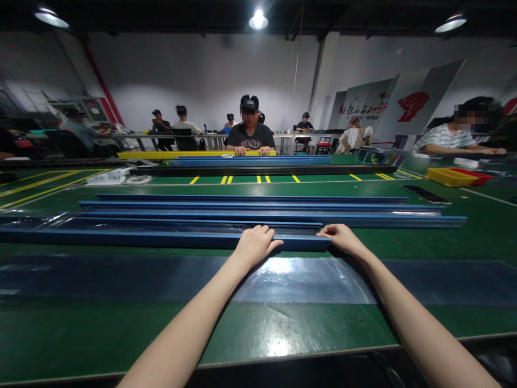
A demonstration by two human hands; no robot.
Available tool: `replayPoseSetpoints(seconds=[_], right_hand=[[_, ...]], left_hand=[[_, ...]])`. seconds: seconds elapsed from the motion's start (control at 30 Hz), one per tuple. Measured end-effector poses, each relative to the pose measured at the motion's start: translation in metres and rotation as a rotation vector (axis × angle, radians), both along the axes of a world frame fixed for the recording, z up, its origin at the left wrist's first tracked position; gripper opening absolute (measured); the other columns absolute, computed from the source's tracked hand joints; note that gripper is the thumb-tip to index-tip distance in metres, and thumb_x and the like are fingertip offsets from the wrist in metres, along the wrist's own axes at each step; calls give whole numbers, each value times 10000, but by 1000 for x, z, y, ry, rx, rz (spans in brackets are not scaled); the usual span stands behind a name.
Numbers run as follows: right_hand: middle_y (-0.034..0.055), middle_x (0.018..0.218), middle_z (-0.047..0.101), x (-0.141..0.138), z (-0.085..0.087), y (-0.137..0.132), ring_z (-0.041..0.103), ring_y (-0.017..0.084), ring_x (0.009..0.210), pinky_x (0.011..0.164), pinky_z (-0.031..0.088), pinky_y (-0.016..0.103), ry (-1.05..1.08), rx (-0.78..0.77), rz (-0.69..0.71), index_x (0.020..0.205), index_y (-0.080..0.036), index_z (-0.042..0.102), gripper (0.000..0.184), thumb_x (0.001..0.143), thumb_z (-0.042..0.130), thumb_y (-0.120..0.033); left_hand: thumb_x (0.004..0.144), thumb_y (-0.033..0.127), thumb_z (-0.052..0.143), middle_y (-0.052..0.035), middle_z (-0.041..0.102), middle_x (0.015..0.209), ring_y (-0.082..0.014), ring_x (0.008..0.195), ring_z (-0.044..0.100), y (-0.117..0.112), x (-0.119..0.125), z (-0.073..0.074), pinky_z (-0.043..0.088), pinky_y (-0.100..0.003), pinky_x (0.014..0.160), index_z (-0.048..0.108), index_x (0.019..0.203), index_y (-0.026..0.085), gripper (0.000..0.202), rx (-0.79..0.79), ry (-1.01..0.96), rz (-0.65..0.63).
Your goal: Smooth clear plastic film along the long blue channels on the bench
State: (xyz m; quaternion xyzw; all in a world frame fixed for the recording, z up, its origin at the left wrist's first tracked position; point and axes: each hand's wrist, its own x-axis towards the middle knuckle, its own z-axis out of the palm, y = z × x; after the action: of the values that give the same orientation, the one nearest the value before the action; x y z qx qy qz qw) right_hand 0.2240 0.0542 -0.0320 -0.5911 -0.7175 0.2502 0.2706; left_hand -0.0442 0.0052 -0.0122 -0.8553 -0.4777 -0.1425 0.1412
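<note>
Fingers point(264, 230) of the left hand point(251, 247) are bent loosely over the nearest blue channel point(161, 239) on the tabletop point(323, 328); its right end is met by the right hand point(342, 237), pinched nearly closed; what either holds cannot be told.

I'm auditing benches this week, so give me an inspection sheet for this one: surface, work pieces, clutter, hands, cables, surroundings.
Surface: green tabletop with yellow lines, shiny in places.
Work pieces: nearest blue channel lies lengthwise; more blue channels beyond it, clear film strip on the near side.
Clutter: dark phone, yellow tray and red tray toward the right.
Hands: left hand lies over the nearest channel, thumb spread; right hand, fingers bent, is at its right end.
Cables: pale coil far left; cannot tell whether cable.
Surroundings: co-worker opposite, both hands on a yellow bar; other people farther back.
</note>
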Motion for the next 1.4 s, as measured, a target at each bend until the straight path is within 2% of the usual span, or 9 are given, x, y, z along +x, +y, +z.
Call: replayPoseSetpoints(seconds=[0.4,0.8,1.07,1.4], right_hand=[[54,598,620,-1,-3,1,562,158,591,550,409,241,70,29,-12,598,-137,628,353,599,597,-490],[52,605,612,-1,-4,3,554,155,591,549,400,244,54,20,-21,594,-149,613,335,601,581,-482],[26,595,609,-2,0,2,549,135,576,530,386,221,-70,50,-45,606,-174,605,210,640,552,-375],[41,624,630,-4,4,3,572,157,626,552,374,229,-144,23,-69,613,-174,624,212,644,533,-364]], left_hand=[[859,483,310,-51,603,805,-186,781,549,1,0,-1,364,-247,555,554,803,172,400,14,29,8],[873,454,301,-52,591,812,-177,773,525,1,0,-5,362,-250,582,537,809,169,375,35,26,-24],[873,447,308,-48,588,809,-175,768,520,2,-1,-7,363,-255,591,530,805,170,363,56,25,-30],[871,448,313,-42,590,795,-177,759,522,3,0,-8,355,-260,578,528,794,175,356,85,29,-33]])
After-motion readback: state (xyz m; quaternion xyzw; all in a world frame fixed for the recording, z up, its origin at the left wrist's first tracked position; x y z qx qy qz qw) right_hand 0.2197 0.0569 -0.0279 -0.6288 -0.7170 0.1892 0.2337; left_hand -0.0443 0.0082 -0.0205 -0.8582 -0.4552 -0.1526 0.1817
